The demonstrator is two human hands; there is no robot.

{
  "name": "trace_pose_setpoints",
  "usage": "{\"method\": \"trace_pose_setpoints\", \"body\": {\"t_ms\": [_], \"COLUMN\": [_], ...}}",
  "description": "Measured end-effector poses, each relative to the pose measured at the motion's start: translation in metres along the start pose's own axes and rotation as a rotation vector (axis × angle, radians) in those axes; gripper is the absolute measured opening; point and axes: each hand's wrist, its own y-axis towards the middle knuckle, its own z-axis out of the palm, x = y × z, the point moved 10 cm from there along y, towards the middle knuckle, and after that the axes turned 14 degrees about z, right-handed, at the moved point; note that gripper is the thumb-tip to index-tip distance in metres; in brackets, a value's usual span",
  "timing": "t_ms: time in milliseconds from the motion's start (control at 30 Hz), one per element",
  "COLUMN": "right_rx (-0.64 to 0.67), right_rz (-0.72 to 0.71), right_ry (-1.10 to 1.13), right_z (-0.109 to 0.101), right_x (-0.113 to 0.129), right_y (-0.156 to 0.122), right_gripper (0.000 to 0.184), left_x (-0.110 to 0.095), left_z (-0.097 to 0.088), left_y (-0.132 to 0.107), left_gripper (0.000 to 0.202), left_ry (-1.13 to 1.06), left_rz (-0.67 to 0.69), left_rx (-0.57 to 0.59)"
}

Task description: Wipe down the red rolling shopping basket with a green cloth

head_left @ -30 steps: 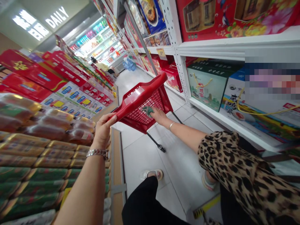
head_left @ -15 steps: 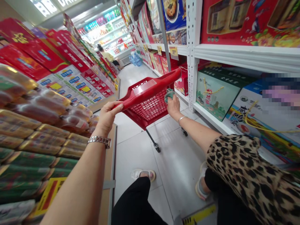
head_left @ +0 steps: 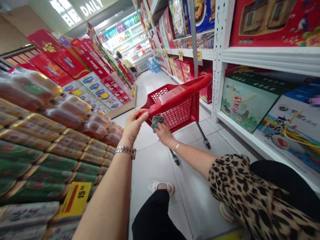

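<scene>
My left hand (head_left: 133,126) is wrapped around the end of the long red handle (head_left: 175,95) of a red plastic wheeled shopping basket (head_left: 178,111). My right hand (head_left: 163,134) grips a grey-green cloth (head_left: 157,122), pressing it against the basket's near side just below the handle. The basket stands on thin dark legs with small castors. A metal watch sits on my left wrist and a thin bangle on my right. A leopard-print sleeve covers my right upper arm. The basket's inside looks bare where visible.
Stacked shrink-wrapped bottles and cans (head_left: 47,156) with a yellow price tag (head_left: 75,199) line the left. White shelving (head_left: 250,55) holding boxed gift sets runs along the right. A person (head_left: 126,63) stands far down the tiled aisle (head_left: 155,163).
The view has moved forward along the aisle, and the basket now sits further right in the frame. My right hand and the cloth have shifted closer to my left hand. The distant person looks nearer.
</scene>
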Motion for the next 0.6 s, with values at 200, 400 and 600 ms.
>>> {"method": "trace_pose_setpoints", "body": {"t_ms": [200, 400, 600], "right_rx": [-0.113, 0.092, 0.253], "right_rz": [-0.113, -0.042, -0.002], "right_ry": [0.035, -0.035, -0.072], "right_z": [-0.006, 0.032, 0.082], "right_x": [0.041, 0.013, -0.018], "right_y": [-0.006, -0.022, -0.054], "right_gripper": [0.036, 0.040, 0.044], "left_x": [-0.003, -0.014, -0.026], "left_z": [0.001, 0.001, 0.001], "left_y": [-0.001, -0.007, -0.015], "left_gripper": [0.033, 0.029, 0.027], "left_ry": [0.066, 0.144, 0.230], "left_rz": [0.055, 0.090, 0.143], "left_rx": [0.024, 0.038, 0.037]}}
